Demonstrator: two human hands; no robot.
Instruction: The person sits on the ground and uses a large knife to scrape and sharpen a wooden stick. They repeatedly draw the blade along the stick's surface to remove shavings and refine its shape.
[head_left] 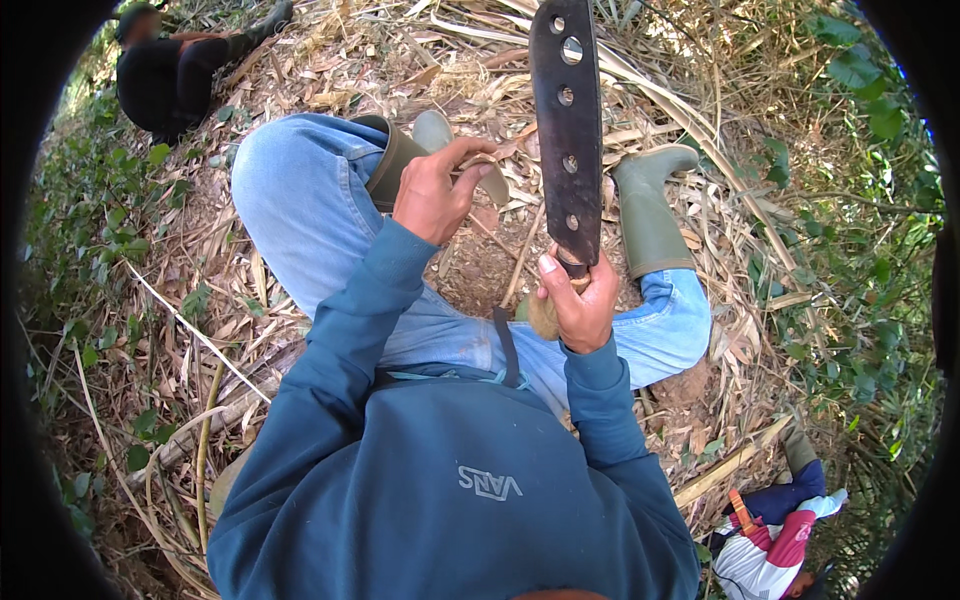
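My right hand (584, 308) is closed around the handle of a machete (568, 125), just below the blade. The dark, broad blade has a row of round holes and points up and away from me. To its left, my left hand (432, 195) pinches a pale, curved strip (494, 182) between thumb and fingers; I cannot make out what it is. The strip and the blade are apart. Both hands are above my bent legs in blue jeans (300, 195). The lower end of the machete handle is partly hidden by my right hand.
Dry leaves and split stalks (720, 160) litter the ground around my green rubber boots (645, 215). A person in dark clothes (165, 80) sits at the far left. Another person in a red and white top (775, 545) is at the lower right. Green plants (865, 85) border both sides.
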